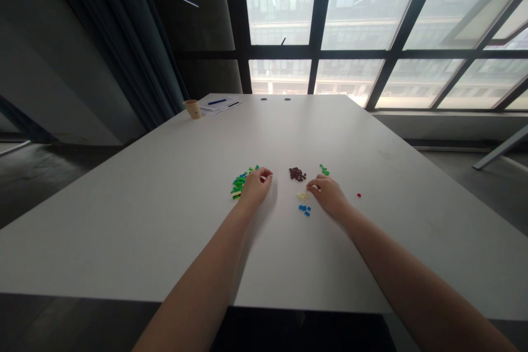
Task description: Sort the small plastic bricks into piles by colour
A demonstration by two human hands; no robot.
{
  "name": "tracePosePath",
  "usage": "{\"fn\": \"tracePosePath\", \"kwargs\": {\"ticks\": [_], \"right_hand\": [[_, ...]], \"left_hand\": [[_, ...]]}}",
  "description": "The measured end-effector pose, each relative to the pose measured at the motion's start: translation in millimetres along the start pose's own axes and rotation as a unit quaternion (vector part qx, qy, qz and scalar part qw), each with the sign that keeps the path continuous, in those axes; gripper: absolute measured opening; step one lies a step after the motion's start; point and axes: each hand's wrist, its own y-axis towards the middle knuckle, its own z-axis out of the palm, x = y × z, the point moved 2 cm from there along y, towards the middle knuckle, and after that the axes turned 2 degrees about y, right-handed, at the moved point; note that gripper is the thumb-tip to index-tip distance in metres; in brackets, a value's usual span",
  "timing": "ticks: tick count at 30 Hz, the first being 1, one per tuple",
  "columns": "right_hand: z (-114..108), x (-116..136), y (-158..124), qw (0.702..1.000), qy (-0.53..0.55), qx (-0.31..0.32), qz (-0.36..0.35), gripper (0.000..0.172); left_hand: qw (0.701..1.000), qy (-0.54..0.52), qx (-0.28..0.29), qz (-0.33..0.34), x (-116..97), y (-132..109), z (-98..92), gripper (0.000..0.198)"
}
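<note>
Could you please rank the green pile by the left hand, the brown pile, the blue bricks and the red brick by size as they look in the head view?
1. Green pile
2. Brown pile and blue bricks: too alike to rank
3. Red brick

A mixed heap of green, blue and yellow plastic bricks [238, 186] lies flat on the white surface [371, 242], touching the left hand [256, 187]. Between the hands sits a tight pile of dark brown bricks [297, 174]. Near the right hand [328, 195] lie a small green cluster [324, 170], pale cream bricks [302, 196], scattered blue bricks [304, 209] and, further out, a lone red brick [358, 195].
</note>
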Motion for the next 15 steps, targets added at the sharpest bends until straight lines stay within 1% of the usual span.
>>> {"fn": "tracePosePath", "kwargs": {"ticks": [4, 8, 15], "right_hand": [[0.3, 0.1, 1.4, 0.999, -0.027, 0.002, 0.024, 0.016], [0.8, 1.7, 1.8, 0.999, -0.04, 0.011, 0.023, 0.019], [0.8, 5.3, 2.0, 0.997, -0.069, -0.002, 0.035, 0.021]], "left_hand": [[1.0, -0.003, 0.006, -0.007, 1.7, 1.3, 0.7, 0.013], [1.0, 0.0, 0.007, -0.007, 3.4, 1.6, 1.4, 0.014], [1.0, 0.001, 0.001, -0.01, 3.9, 1.3, 1.7, 0.013]]}}
